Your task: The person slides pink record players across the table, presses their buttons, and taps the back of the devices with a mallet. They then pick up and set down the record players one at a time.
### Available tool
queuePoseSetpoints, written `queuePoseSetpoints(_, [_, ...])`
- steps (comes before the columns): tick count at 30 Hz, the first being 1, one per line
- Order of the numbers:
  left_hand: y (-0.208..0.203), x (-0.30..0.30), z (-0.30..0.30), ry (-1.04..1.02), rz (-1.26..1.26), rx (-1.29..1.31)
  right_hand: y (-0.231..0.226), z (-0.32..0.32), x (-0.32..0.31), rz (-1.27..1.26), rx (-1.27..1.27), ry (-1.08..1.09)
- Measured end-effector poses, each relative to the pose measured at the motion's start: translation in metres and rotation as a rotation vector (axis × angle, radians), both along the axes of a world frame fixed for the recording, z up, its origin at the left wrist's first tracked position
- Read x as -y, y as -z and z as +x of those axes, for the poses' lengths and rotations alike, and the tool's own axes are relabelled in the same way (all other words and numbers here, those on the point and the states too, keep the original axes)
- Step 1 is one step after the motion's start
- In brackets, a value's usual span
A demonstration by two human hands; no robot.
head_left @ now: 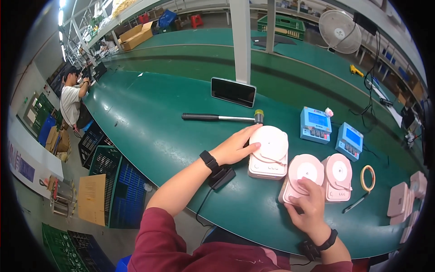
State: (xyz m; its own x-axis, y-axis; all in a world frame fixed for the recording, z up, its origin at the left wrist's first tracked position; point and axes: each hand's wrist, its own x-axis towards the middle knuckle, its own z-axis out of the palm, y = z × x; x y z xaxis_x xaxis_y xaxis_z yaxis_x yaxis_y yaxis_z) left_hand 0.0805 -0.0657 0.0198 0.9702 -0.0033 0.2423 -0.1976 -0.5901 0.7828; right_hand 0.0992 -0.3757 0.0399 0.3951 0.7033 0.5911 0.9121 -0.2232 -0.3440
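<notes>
Three small pale-pink devices shaped like record players stand on the green bench before me. My left hand [233,147] grips the left record-player device [267,169], its thumb on the round disc and its other fingers at the far left edge. My right hand [309,206] holds the middle record-player device [307,164] by its near side, some fingers on top and the thumb low at the front corner. Close beside it on the right stands a third record-player device [340,194], untouched. Beyond my left hand lies a mallet [235,119] with a black grip and yellow-tipped head.
Behind, a dark-screened phone [233,92] leans by a white post. Two blue display boxes [316,126] stand at right, near a tape roll [367,178] and a pen [355,202]. More pink parts [398,204] lie far right. A person [71,99] works far left, past crates [122,190].
</notes>
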Motion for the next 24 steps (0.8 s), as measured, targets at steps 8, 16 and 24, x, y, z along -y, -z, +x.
queuePoseSetpoints(8, [-0.0007,-0.0004,-0.0002,0.008,-0.005,0.000,-0.0021,0.0023,0.0010,-0.024,-0.003,-0.020])
queuePoseSetpoints(16, [-0.0013,-0.0002,-0.0007,-0.006,0.005,-0.009,-0.0022,0.0007,0.0007,-0.028,-0.006,-0.028])
queuePoseSetpoints(24, [0.0013,-0.0008,0.0024,0.038,-0.017,0.019,0.0006,-0.0018,0.0010,-0.009,-0.026,0.007])
